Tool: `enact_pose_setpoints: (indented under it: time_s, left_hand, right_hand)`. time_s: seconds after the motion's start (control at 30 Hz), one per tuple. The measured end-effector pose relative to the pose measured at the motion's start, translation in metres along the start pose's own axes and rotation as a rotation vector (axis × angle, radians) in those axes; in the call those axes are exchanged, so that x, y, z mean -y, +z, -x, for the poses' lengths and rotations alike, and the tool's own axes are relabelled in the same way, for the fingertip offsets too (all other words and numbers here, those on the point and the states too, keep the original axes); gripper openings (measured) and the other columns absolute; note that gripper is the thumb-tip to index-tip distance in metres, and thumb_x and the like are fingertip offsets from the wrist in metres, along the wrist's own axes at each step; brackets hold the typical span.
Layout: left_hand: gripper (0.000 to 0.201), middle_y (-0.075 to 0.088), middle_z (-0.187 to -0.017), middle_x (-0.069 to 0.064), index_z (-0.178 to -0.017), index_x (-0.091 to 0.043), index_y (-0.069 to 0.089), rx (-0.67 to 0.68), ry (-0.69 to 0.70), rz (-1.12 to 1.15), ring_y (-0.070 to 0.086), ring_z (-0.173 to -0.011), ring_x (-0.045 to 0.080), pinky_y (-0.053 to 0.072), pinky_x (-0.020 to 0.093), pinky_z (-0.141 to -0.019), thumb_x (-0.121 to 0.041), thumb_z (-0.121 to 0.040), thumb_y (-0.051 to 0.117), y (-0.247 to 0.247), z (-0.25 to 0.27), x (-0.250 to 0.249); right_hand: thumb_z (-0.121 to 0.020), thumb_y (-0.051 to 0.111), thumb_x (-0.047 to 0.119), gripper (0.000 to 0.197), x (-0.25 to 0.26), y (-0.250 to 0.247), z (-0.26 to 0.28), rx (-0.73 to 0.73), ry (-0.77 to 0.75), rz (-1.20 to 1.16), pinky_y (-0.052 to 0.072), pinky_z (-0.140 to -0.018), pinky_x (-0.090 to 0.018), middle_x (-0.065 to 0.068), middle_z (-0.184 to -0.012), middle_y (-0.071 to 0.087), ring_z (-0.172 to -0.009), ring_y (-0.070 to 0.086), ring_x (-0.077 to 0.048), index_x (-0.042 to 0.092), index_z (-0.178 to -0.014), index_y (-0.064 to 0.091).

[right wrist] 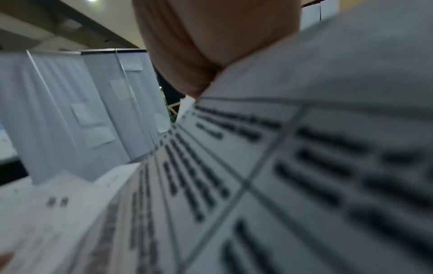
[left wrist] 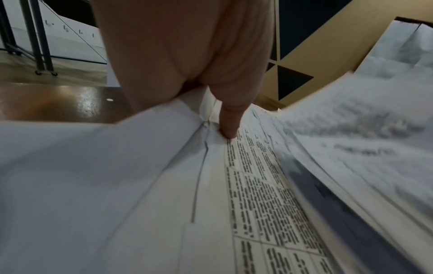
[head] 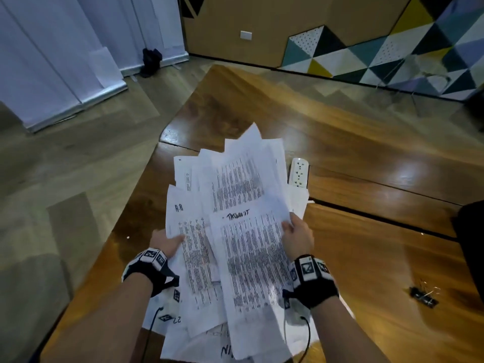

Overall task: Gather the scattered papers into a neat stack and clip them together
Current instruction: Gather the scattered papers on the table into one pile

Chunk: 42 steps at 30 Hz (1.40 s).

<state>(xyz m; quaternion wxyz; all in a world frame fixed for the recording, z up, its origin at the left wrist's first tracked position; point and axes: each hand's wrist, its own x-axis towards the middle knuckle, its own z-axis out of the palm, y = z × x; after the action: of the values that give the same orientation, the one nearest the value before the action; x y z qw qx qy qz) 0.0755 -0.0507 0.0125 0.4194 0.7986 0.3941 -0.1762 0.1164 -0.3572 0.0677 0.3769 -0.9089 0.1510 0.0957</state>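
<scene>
A loose, fanned bundle of printed papers (head: 235, 231) is held up above the wooden table (head: 366, 153), sheets askew at different angles. My left hand (head: 167, 243) grips the bundle's left edge, its thumb on the printed side of the papers (left wrist: 257, 185). My right hand (head: 297, 238) grips the right edge, thumb on the top sheet (right wrist: 281, 166). Black binder clips (head: 424, 297) lie on the table to the right, clear of both hands.
A white power strip (head: 298, 171) lies on the table just beyond the papers. A dark object (head: 471, 244) stands at the table's right edge. White folding screens (head: 65, 61) stand on the floor to the left; a patterned wall (head: 392, 48) runs behind.
</scene>
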Motion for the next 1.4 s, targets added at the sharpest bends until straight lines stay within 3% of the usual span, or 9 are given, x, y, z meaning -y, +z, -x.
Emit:
enact_pose_setpoints:
  time_s: [0.2, 0.33, 0.47, 0.6, 0.77, 0.97, 1.07, 1.2, 1.4]
  left_hand:
    - [0.041, 0.067, -0.109, 0.023, -0.11, 0.004, 0.064, 0.063, -0.039, 0.093, 0.065, -0.097, 0.036, 0.05, 0.035, -0.078, -0.012, -0.074, 0.076, -0.002, 0.017, -0.009]
    - [0.056, 0.068, -0.108, 0.021, -0.111, 0.003, 0.06, 0.121, -0.053, 0.053, 0.066, -0.092, 0.035, 0.057, 0.043, -0.078, -0.019, -0.065, 0.081, -0.001, 0.004, -0.004]
    - [0.028, 0.07, -0.087, 0.016, -0.093, 0.003, 0.066, 0.185, -0.055, 0.054, 0.065, -0.077, 0.03, 0.049, 0.026, -0.058, -0.008, -0.069, 0.076, -0.003, 0.02, -0.011]
    - [0.041, 0.066, -0.112, 0.02, -0.106, 0.007, 0.06, 0.248, -0.139, 0.093, 0.061, -0.099, 0.035, 0.051, 0.042, -0.089, -0.001, -0.067, 0.07, -0.01, 0.015, -0.009]
    - [0.085, 0.061, -0.13, 0.014, -0.125, -0.005, 0.058, 0.227, -0.16, 0.42, 0.058, -0.117, 0.032, 0.039, 0.046, -0.106, -0.059, -0.062, 0.076, -0.007, -0.004, 0.0]
    - [0.057, 0.06, -0.106, 0.015, -0.109, -0.005, 0.06, 0.182, -0.127, 0.274, 0.052, -0.095, 0.031, 0.046, 0.044, -0.083, -0.046, -0.072, 0.074, -0.006, 0.029, -0.024]
    - [0.083, 0.063, -0.116, 0.016, -0.118, -0.006, 0.06, 0.174, -0.136, 0.321, 0.057, -0.103, 0.035, 0.048, 0.045, -0.085, -0.067, -0.062, 0.069, -0.007, 0.028, -0.02]
    - [0.107, 0.058, -0.131, 0.019, -0.129, -0.005, 0.054, 0.178, -0.171, 0.376, 0.056, -0.117, 0.037, 0.042, 0.048, -0.102, -0.08, -0.053, 0.061, -0.008, 0.024, -0.018]
    - [0.111, 0.036, -0.15, 0.015, -0.141, -0.01, 0.04, 0.234, -0.194, 0.378, 0.034, -0.137, 0.036, 0.025, 0.053, -0.112, -0.081, -0.056, 0.055, -0.012, 0.026, -0.026]
  right_hand:
    - [-0.093, 0.051, 0.028, 0.044, 0.022, -0.019, -0.021, -0.064, 0.107, -0.511, 0.041, -0.106, -0.043, -0.008, -0.131, 0.058, -0.122, 0.054, -0.025, 0.01, -0.133, 0.049]
    - [-0.09, 0.053, 0.027, 0.05, 0.024, -0.022, -0.035, -0.029, 0.154, -0.459, 0.041, -0.106, -0.046, -0.013, -0.133, 0.056, -0.125, 0.052, -0.031, 0.004, -0.134, 0.047]
    - [-0.09, 0.056, 0.034, 0.057, 0.013, -0.008, -0.02, 0.04, 0.222, -0.252, 0.036, -0.107, -0.042, -0.014, -0.143, 0.046, -0.131, 0.044, -0.033, 0.005, -0.138, 0.043]
    - [-0.077, 0.075, 0.029, 0.057, -0.007, 0.012, 0.001, 0.482, 0.106, -0.135, 0.046, -0.1, -0.043, -0.009, -0.121, 0.063, -0.112, 0.06, -0.027, 0.008, -0.126, 0.052]
    - [-0.079, 0.066, 0.042, 0.054, -0.016, 0.028, 0.017, 0.272, 0.175, -0.076, 0.05, -0.09, -0.039, -0.016, -0.114, 0.067, -0.107, 0.062, -0.033, 0.002, -0.115, 0.061]
    - [-0.079, 0.074, 0.021, 0.035, 0.026, 0.021, 0.032, 0.656, 0.077, -0.292, 0.053, -0.071, -0.035, -0.006, -0.089, 0.061, -0.08, 0.059, -0.02, 0.005, -0.102, 0.053]
    - [-0.084, 0.066, 0.006, 0.015, 0.04, 0.011, 0.029, 0.701, 0.079, -0.617, 0.054, -0.068, -0.03, -0.002, -0.079, 0.068, -0.073, 0.065, -0.018, 0.008, -0.098, 0.062]
    - [-0.089, 0.055, -0.003, 0.024, 0.038, -0.007, 0.017, 0.631, 0.089, -0.779, 0.057, -0.063, -0.028, -0.002, -0.088, 0.072, -0.073, 0.07, -0.013, 0.014, -0.106, 0.061]
    - [-0.089, 0.056, 0.006, 0.035, 0.004, -0.005, 0.004, 0.304, 0.011, -0.303, 0.047, -0.089, -0.035, -0.002, -0.109, 0.064, -0.106, 0.061, -0.026, 0.015, -0.123, 0.056]
